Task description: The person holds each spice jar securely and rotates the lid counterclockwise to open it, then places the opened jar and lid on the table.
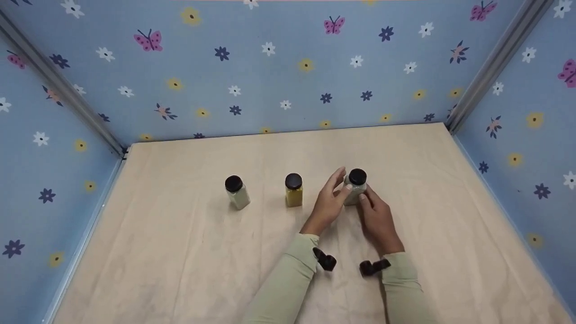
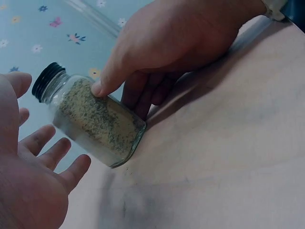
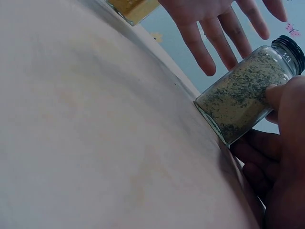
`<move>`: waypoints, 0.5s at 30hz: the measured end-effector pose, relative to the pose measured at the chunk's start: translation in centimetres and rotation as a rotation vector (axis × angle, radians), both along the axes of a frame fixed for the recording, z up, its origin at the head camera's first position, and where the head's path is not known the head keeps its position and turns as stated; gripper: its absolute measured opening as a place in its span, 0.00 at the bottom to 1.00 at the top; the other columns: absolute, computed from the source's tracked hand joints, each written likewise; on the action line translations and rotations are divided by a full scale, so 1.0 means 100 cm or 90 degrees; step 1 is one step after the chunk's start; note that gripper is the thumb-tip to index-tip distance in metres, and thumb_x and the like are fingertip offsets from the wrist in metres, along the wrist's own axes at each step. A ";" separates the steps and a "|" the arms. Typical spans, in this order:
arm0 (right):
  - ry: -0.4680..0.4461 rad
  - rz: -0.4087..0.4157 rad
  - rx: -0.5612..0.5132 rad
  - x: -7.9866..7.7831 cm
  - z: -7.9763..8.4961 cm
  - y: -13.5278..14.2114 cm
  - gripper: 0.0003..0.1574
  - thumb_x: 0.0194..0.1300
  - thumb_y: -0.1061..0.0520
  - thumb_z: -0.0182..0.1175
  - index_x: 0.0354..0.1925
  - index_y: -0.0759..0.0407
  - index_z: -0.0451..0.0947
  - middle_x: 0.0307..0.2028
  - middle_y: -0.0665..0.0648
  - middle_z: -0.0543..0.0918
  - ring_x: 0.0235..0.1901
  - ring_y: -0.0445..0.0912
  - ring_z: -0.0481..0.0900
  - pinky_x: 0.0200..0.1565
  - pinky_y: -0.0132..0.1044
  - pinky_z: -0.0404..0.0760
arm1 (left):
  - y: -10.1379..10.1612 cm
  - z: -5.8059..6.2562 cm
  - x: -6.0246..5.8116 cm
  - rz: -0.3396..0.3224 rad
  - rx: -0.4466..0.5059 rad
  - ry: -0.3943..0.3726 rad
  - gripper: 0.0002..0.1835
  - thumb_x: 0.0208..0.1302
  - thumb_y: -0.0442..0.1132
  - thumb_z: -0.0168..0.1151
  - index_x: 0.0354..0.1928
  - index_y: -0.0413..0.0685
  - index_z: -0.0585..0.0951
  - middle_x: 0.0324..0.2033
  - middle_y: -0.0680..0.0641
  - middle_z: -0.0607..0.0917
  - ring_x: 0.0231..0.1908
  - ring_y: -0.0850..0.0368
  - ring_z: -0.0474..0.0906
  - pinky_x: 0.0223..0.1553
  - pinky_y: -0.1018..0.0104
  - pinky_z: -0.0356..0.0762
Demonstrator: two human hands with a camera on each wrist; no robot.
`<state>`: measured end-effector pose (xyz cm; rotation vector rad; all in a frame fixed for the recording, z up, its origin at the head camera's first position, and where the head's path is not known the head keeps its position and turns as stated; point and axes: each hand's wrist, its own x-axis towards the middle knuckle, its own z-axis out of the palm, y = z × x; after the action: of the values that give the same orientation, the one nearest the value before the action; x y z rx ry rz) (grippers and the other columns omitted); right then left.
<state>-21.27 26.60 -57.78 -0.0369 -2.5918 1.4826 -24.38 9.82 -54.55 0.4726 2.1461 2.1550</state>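
A clear glass spice jar (image 2: pixel 97 121) with a black lid (image 1: pixel 357 176) holds tan contents flecked with dark green. My right hand (image 1: pixel 381 220) grips its side, thumb on the near face and fingers curled behind, as the right wrist view of the jar (image 3: pixel 243 93) shows. Its base is at or very near the cloth; I cannot tell whether it touches. On the jar's left, my left hand (image 1: pixel 328 204) is spread with fairly straight fingers (image 3: pixel 233 33). A small gap separates those fingers from the glass in the left wrist view.
Left of the hands stands a jar with yellow contents (image 1: pixel 294 197) and a black lid. Farther left is another black-lidded jar (image 1: pixel 239 198) with pale greenish contents. A beige cloth (image 1: pixel 180 252) covers the table, enclosed by blue flowered panels (image 1: pixel 288 76).
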 end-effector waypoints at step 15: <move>0.009 -0.002 0.008 -0.001 0.001 0.000 0.34 0.79 0.40 0.47 0.75 0.50 0.63 0.70 0.55 0.69 0.70 0.50 0.65 0.69 0.48 0.63 | -0.002 0.008 -0.011 -0.040 -0.085 0.005 0.28 0.77 0.46 0.54 0.76 0.60 0.65 0.66 0.50 0.72 0.67 0.60 0.66 0.64 0.56 0.69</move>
<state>-21.41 26.61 -57.68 -0.0283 -2.5895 1.4599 -25.45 9.61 -53.74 0.5313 2.2292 1.9659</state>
